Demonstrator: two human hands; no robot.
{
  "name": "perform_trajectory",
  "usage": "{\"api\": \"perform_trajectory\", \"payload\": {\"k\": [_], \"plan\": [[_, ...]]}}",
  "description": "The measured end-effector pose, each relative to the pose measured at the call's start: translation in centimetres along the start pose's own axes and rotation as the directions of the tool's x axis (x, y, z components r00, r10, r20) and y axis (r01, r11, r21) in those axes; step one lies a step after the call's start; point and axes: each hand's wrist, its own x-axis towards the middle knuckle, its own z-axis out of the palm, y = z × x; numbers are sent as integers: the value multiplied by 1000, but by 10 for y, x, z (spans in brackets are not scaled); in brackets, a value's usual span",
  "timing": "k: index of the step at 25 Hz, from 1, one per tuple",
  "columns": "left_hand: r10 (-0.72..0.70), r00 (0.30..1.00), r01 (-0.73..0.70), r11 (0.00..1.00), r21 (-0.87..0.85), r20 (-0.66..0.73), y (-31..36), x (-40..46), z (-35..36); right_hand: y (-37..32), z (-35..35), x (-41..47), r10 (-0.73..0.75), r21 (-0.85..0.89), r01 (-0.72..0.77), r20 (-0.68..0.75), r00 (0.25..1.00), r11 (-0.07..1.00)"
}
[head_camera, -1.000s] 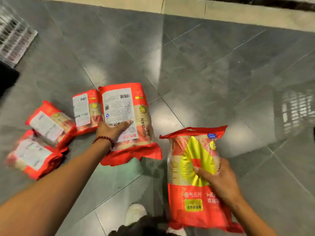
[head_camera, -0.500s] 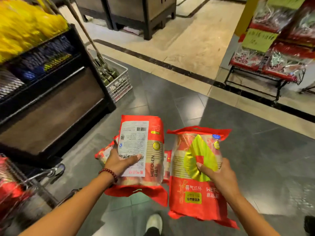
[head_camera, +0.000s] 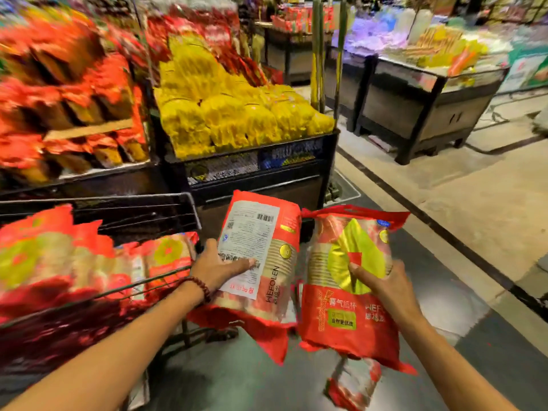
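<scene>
My left hand (head_camera: 216, 266) grips a red pack of paper cups (head_camera: 267, 247) by its left side, white label facing me, thumb across the label. My right hand (head_camera: 382, 287) grips a second red pack (head_camera: 344, 315) with a gold fan print, thumb on its front. Both packs are held upright side by side at waist height, edges nearly touching. Another red pack (head_camera: 353, 384) lies on the floor below them.
A wire shopping cart (head_camera: 166, 209) at left holds several red packs (head_camera: 59, 262). Behind it stand dark shelves with red goods (head_camera: 74, 114) and yellow bags (head_camera: 237, 114). A dark display table (head_camera: 430, 114) stands at the right across the beige floor strip.
Both packs were lifted from the floor to waist height. My view swung up from the floor to the cart and shelves.
</scene>
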Motion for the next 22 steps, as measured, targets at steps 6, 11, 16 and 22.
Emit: {"api": "perform_trajectory", "payload": {"k": [6, 11, 16, 22], "plan": [[-121, 979, 101, 987, -125, -161, -67, 18, -164, -102, 165, 47, -121, -47, 130, 151, 981, 990], [-230, 932, 145, 944, -296, -280, -98, 39, -258, -168, 282, 68, -157, -39, 176, 297, 942, 984], [-320, 897, 207, 914, -348, -306, -128, 77, -290, -184, 320, 101, -135, -97, 171, 302, 944, 981], [-409, 875, 318, 888, -332, -258, -140, 126, -264, -162, 325, 162, -34, -144, 77, 278, 960, 987]]}}
